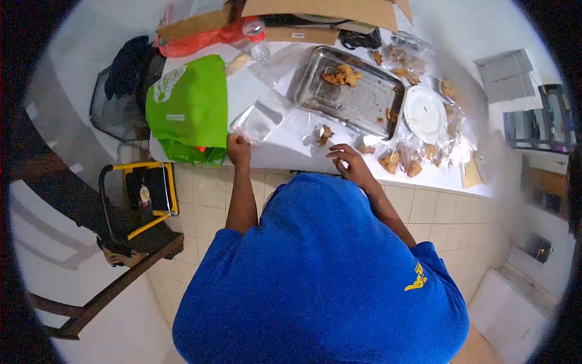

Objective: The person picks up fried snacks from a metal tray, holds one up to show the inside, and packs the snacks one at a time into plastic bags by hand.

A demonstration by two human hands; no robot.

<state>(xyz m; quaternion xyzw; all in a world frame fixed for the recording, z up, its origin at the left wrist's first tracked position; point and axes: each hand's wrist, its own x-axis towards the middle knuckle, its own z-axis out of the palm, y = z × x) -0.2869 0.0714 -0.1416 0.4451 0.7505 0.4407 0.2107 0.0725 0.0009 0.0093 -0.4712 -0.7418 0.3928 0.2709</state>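
Note:
My left hand is closed at the table's front edge, its fingertips on the near corner of a flat clear plastic bag. A green cloth bag lies just left of it. My right hand is held over the front edge with its fingers apart and nothing visible in them. Just beyond its fingertips lies a small clear bag holding a browned fried piece. Behind that, a metal tray holds a small heap of golden fried pieces toward its far side.
On the right are a stack of white plates and several bagged fried pieces. A water bottle, a red bag and a cardboard box stand at the back. A yellow-and-black folding step stool is at the left.

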